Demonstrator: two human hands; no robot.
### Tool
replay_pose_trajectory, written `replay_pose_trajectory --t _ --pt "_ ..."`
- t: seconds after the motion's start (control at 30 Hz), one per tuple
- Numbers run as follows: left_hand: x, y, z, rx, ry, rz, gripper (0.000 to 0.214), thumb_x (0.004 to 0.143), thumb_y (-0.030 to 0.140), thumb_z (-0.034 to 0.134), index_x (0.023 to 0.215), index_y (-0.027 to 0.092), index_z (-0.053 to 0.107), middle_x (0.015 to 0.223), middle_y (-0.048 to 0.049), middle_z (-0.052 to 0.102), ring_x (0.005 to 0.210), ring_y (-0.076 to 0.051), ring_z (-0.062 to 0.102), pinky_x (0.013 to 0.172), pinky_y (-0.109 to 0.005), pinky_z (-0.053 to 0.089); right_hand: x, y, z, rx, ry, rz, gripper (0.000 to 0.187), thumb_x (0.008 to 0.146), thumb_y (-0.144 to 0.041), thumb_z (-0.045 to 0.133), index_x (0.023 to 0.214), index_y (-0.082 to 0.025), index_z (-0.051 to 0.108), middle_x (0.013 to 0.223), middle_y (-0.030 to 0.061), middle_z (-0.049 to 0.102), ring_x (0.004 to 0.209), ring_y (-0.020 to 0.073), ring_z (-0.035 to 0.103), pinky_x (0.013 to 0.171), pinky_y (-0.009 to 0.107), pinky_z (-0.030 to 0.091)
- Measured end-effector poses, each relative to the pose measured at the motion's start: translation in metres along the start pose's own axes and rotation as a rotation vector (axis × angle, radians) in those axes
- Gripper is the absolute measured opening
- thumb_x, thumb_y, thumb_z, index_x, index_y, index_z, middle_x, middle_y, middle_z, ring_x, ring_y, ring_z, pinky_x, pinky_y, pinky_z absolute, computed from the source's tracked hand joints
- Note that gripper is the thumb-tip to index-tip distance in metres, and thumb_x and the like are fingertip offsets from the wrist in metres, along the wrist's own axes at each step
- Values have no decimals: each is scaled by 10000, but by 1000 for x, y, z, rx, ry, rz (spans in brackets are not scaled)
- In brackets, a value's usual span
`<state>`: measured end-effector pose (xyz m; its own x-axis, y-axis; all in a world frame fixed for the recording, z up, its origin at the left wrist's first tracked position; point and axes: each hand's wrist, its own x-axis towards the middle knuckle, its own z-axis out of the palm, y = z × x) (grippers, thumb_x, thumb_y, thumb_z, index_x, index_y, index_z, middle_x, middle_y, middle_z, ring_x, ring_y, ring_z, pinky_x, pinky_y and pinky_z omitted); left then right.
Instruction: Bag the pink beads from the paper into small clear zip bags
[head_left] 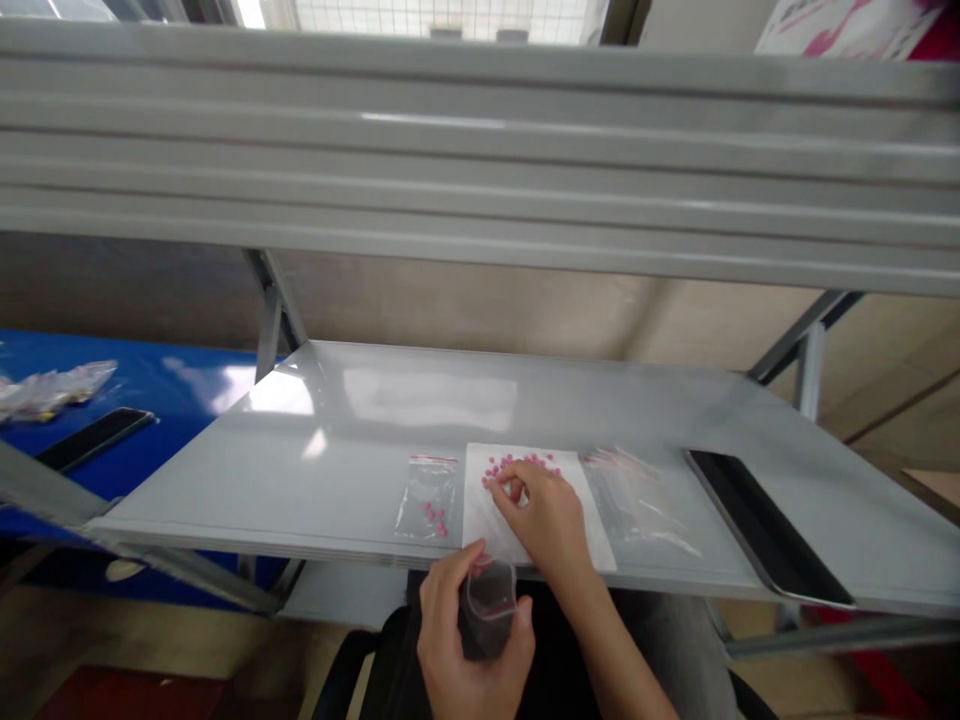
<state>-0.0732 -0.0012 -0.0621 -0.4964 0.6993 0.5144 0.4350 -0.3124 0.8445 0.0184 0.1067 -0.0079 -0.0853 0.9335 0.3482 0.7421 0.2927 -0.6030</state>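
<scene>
My left hand [463, 640] is below the table's front edge, closed around a small clear zip bag [491, 598] held open at its mouth. My right hand [546, 520] rests on a white sheet [480, 505] and its fingertips pinch at a scatter of small pink beads [525, 463] lying near the sheet's far edge. To the left of the sheet lies a filled clear zip bag [427, 497] with a red strip and a few pink beads inside.
A pile of empty clear bags [637, 495] lies right of the sheet. A black tablet-like slab [761, 530] sits at the grey table's [300, 450] right. A blue table [172, 385] on the left carries a phone [94, 438] and more bags [52, 388]. A grey shelf beam [480, 150] crosses overhead.
</scene>
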Motion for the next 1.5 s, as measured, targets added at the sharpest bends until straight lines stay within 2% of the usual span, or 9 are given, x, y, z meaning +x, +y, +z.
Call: replay_pose_trajectory --t 0.13,0.4,0.53,0.73,0.93,1.1,1.17,1.3,1.5 --pt "-6 -7 8 2 69 -27 354 828 358 713 1144 206 663 1011 -69 686 894 -235 662 823 -364 537 -1 -3 10 -67 10 -6 123 816 -229 701 697 -197 693 622 5 639 620 180 598 612 274 330" --pt "-5 -7 5 17 -4 -68 362 842 374 705 1157 205 654 1015 -72 690 910 -246 654 841 -378 530 2 -2 13 -12 -2 -22 126 808 -162 629 723 -184 721 636 12 640 613 163 568 616 276 360" --pt "-1 -3 2 38 -43 -54 387 828 344 715 1185 207 655 1021 -77 694 928 -257 667 847 -400 554 -6 -4 -5 129 -62 -46 119 814 -223 630 791 -181 740 580 -16 592 540 132 514 548 240 389" --pt "9 0 -3 17 -118 17 392 815 268 731 1192 200 647 1047 -81 711 934 -246 706 816 -378 600 -31 -13 -45 589 -258 36 129 801 -266 695 811 -158 764 588 -36 543 501 85 383 477 213 307" --pt "8 1 -3 16 -138 -30 414 815 302 747 1205 204 651 1065 -82 708 924 -241 703 820 -386 601 -35 2 -42 690 -295 72 168 820 -297 710 764 -146 757 658 15 653 553 109 494 508 231 373" --pt "9 0 -2 37 -145 -14 397 827 296 738 1202 196 650 1041 -81 705 890 -231 692 809 -385 594 -18 17 -28 359 -138 -143 155 899 -220 640 794 -156 734 669 20 684 543 125 537 509 237 429" --pt "10 0 -2 50 -147 -3 403 828 295 738 1207 193 645 1019 -78 700 878 -228 687 798 -380 595 -5 17 -21 267 -103 -218 94 870 -144 665 840 -179 747 718 22 687 626 149 575 615 270 481" --pt "11 0 -3 52 -149 -6 396 827 293 736 1198 191 644 997 -72 695 871 -225 686 791 -369 595 17 14 -4 159 -100 -343 152 850 -69 701 864 -205 767 920 73 691 928 235 619 871 379 500" --pt "11 0 -4 61 -168 -16 380 832 270 725 1193 190 639 1010 -78 693 875 -221 687 797 -363 597 23 14 10 64 -103 -392 187 868 -40 677 812 -195 766 931 94 638 929 266 582 864 427 507"
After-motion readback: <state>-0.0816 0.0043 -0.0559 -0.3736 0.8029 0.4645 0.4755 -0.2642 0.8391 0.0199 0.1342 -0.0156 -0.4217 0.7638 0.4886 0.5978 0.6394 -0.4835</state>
